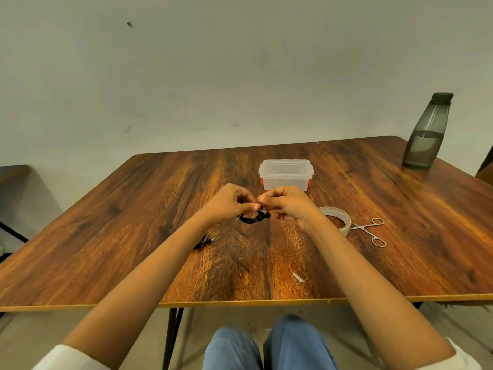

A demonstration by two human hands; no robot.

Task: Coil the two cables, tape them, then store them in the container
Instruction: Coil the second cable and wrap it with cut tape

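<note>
At a wood-grain table (133, 236) set against a pale, scuffed wall (240, 62), you sit with both forearms stretched out over the top. Your left hand (229, 202) grips a small black coiled cable (252, 218), fingers curled round its left side. Your right hand (286, 205) pinches the same coil at its upper right edge. The coil is held just above the middle of the table, in front of the container (285, 174).

That container, a clear plastic box with red latches and its lid on, stands just beyond your knuckles. The second cable (204, 241), also black, lies on the table, partly hidden by your left forearm.

A roll of white tape (344, 218) lies flat beside your right wrist. A pair of steel scissors (372, 229) lies just right of it, tips towards the roll. A white scrap (298, 277) lies near the front edge. At the far right corner stands a smoky grey water bottle (426, 134), partly filled.

Dark metal table legs (173, 332) show below the edge, beside your blue-trousered knees (266, 345). The corner of another table (13, 172) shows at far left.
</note>
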